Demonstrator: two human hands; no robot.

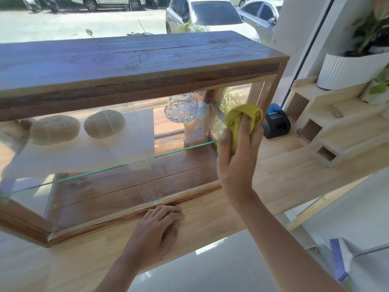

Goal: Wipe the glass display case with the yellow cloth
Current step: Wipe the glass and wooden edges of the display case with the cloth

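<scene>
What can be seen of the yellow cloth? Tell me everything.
The bunched yellow-green cloth looks soft and woven, crumpled into a wad with rolled folds at the top and a tail hanging below the palm. The right hand grips it, fingers curled over it, and presses it against the right end of the front pane of the wood-framed glass display case, near the upper corner. Nothing else touches it.

no readable text anywhere. small black-and-blue device on pale wooden counter right of wood-framed glass display case: nothing legible on it. parked cars outside window: plates out of view or too blurry. no labels, brands, numbers.
</scene>
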